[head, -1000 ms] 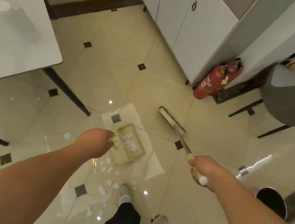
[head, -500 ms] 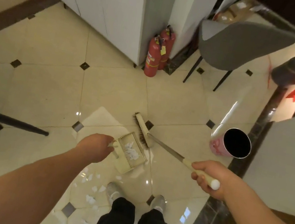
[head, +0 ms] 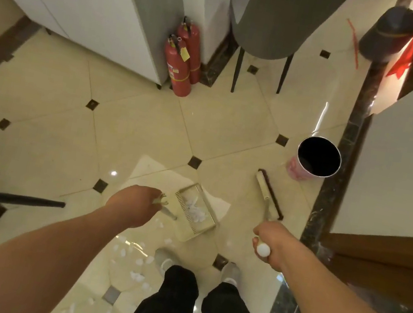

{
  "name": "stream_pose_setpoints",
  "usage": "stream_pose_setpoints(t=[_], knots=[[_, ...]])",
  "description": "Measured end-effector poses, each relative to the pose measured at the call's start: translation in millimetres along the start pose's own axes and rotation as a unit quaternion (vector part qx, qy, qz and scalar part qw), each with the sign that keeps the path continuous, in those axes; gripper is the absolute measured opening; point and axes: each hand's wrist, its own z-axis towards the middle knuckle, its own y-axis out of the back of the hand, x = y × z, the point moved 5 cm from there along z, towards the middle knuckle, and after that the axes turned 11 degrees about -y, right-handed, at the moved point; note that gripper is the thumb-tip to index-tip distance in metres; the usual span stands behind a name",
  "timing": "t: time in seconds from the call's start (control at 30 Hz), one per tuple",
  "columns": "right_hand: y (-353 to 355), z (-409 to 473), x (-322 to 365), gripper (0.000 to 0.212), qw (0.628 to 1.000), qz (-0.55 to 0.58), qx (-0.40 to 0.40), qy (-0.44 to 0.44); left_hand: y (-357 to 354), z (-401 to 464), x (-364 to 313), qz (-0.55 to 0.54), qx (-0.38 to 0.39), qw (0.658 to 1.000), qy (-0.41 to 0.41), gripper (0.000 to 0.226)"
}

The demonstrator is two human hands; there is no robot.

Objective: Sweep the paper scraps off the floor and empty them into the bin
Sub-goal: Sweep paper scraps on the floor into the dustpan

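Note:
My left hand point(head: 136, 203) grips the handle of a cream dustpan point(head: 193, 216), which hangs above the floor with white paper scraps heaped in its tray. My right hand point(head: 271, 243) grips the white-capped handle of a cream broom point(head: 269, 195); its brush head points away from me toward a pink bin point(head: 297, 169) with a black open mouth, standing on the floor to the right. Several more paper scraps point(head: 137, 275) lie on the tiles beside my left foot.
Two red fire extinguishers point(head: 181, 63) stand against a white cabinet point(head: 87, 11). A grey chair point(head: 273, 22) stands behind them, and a dark bin point(head: 387, 33) at the far right. A black table leg point(head: 4, 199) crosses the left. A wall and wooden door frame point(head: 382, 250) close the right side.
My view has turned to the right, bringing the pink bin nearer the middle. The broom head has swung right, away from the dustpan and close to the bin. The dustpan stays held with its scraps.

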Motion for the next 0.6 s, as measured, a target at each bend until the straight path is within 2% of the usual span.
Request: stream_pose_setpoints(t=[0.17, 0.27, 0.37, 0.47, 0.6], knots=[[-37, -21, -37, 0.015, 0.991, -0.09, 0.098, -0.015, -23, -8, -28, 0.007, 0.004, 1.0, 0.027, 0.028], [-22, -28, -39, 0.014, 0.988, -0.034, 0.152, -0.021, -22, -3, -44, 0.004, -0.001, 0.999, 0.04, 0.031], [23, -37, -29, 0.017, 0.981, 0.035, 0.187, -0.043, -17, -2, -64, 0.014, -0.006, 0.999, 0.046, 0.037], [52, -33, -28, 0.022, 0.984, 0.022, 0.174, -0.012, -17, -10, -77, 0.023, -0.015, 0.998, 0.059, 0.035], [82, -13, -32, 0.016, 0.993, -0.011, 0.099, 0.06, -23, -28, -88, 0.019, -0.024, 0.997, 0.065, 0.031]])
